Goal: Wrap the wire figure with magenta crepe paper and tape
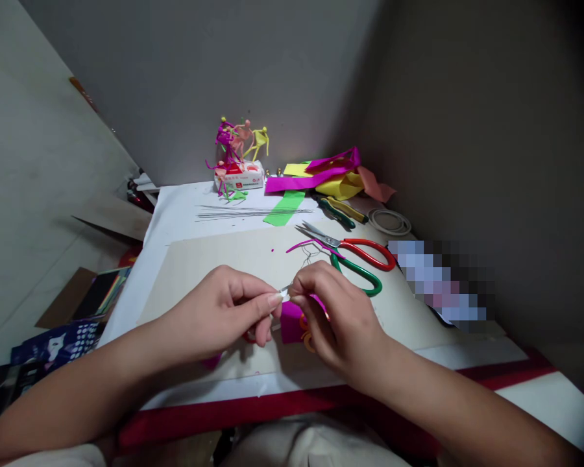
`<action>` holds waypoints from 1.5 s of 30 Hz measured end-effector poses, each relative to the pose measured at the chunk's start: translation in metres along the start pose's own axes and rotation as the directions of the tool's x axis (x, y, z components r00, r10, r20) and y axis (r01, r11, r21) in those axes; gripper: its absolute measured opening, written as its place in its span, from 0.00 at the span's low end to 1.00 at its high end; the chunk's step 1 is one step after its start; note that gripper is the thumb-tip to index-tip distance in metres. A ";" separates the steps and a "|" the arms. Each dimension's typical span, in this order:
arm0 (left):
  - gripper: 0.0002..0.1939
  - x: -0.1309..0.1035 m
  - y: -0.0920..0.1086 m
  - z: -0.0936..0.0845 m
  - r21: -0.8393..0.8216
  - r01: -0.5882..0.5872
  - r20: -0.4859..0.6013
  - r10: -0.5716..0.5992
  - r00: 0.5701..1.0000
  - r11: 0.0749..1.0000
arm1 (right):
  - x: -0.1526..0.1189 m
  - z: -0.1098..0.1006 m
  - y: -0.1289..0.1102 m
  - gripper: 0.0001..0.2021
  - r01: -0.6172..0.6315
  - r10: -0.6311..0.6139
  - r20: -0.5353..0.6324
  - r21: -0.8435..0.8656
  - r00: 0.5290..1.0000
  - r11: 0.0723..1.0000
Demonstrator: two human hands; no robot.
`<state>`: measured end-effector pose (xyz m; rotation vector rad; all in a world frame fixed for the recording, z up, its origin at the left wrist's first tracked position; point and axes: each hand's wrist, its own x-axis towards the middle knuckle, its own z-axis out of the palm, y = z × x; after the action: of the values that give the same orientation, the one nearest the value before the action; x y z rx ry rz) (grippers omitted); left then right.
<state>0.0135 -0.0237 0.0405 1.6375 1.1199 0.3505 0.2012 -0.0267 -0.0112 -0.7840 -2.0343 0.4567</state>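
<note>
My left hand [238, 305] pinches a small white piece [285, 294] between thumb and forefinger. Opposite it, my right hand [338, 318] has its thumb and forefinger closed at the other end of this piece; a thin greyish strip or wire shows between the fingertips. Under the hands lies a magenta paper piece [291, 324], beside orange loops [307, 329] partly hidden by the right hand. Just beyond the right hand rest scissors [355, 245] with one red and one green handle, blades apart. A bent wire shape [310, 255] and a magenta wrapped strip [304, 244] lie near the blades.
Small coloured wire figures [241, 139] stand on and around a red-and-white box [238, 176] at the back. Thin wires [243, 213], coloured crepe paper strips [331, 176], pliers [343, 211] and a white coil [389, 222] lie behind. A blurred-out phone-like object [440, 285] is at right.
</note>
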 end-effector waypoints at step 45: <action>0.14 0.049 -0.067 0.003 0.901 0.171 -0.366 0.486 0.794 0.400 | -0.004 -0.010 0.060 0.03 -0.362 0.387 0.234 -0.141 0.892 0.921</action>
<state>0.0082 0.0126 -0.0339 2.7969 1.8246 0.4236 0.2329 0.0150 -0.0431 -1.2430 -2.1572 0.7171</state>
